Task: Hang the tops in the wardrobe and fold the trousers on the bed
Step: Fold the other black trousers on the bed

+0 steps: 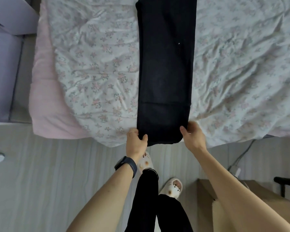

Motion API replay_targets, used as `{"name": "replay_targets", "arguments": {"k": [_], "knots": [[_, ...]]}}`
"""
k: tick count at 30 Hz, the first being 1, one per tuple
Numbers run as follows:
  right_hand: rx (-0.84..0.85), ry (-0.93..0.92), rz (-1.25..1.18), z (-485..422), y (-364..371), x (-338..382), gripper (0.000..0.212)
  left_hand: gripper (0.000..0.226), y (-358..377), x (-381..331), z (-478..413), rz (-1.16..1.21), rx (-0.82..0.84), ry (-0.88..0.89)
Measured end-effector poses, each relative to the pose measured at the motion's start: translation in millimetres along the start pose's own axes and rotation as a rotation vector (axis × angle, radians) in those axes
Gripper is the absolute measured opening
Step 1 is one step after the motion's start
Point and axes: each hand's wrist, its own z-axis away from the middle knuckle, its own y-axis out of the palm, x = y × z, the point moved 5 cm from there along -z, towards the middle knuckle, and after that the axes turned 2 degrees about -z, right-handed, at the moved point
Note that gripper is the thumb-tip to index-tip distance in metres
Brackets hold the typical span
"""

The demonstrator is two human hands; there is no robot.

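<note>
Folding step: this is the trousers half of the task. The trousers (166,64) lie as 1 long narrow strip, so the lengthwise fold looks done and the crosswise fold seems to be starting.
Trousers: dark and flat on the bed (90,64), running straight away from the person. The near end sits at the bed's front edge and the far end is cut off by the top of the frame.
Left grip (136,143): pinches the near left corner, thumb on top of the cloth.
Right grip (192,138): holds the near right corner, thumb on top, with the fingers mostly hidden past the side edge.
Next move: probably lift the near end and carry it toward the far end, keeping the 2 corners level so the edges line up.
Risk: limp cloth may sag in the middle or skew.
</note>
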Motion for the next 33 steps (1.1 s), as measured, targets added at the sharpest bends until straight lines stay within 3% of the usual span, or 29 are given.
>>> {"name": "replay_targets", "arguments": {"k": [4, 8, 11, 14, 23, 28, 30, 33], "knots": [[0.144, 0.094, -0.085, 1.3, 21.7, -13.3, 0.035, 0.031, -0.7, 12.4, -3.5, 0.071, -0.032, -0.025], [0.220, 0.138, -0.016, -1.6, 31.9, -30.1, 0.028, 0.017, -1.8, 24.0, -11.7, 0.033, 0.125, -0.008], [0.271, 0.146, 0.034, 9.5, 28.4, -38.8, 0.041, 0.030, -7.0, 29.4, -4.7, -0.009, 0.299, -0.005], [0.334, 0.180, 0.054, 34.9, 18.3, -48.1, 0.032, 0.042, -13.1, 37.6, 14.7, -0.007, 0.416, -0.041], [0.414, 0.169, -0.094, 146.2, -16.4, -35.5, 0.029, 0.039, -48.3, 44.7, 126.2, 0.008, 0.405, -0.053], [0.333, 0.167, -0.177, 198.2, -25.6, -49.7, 0.015, 0.018, -69.0, 43.0, 176.8, -0.091, 0.282, 0.038], [0.227, 0.162, -0.212, 213.4, -30.2, -49.4, 0.008, 0.024, -76.5, 35.0, 192.4, -0.146, 0.235, 0.067], [0.068, 0.170, -0.196, 223.6, -40.8, -39.0, 0.024, 0.042, -87.5, 21.2, 208.0, -0.204, 0.188, 0.044]]}}
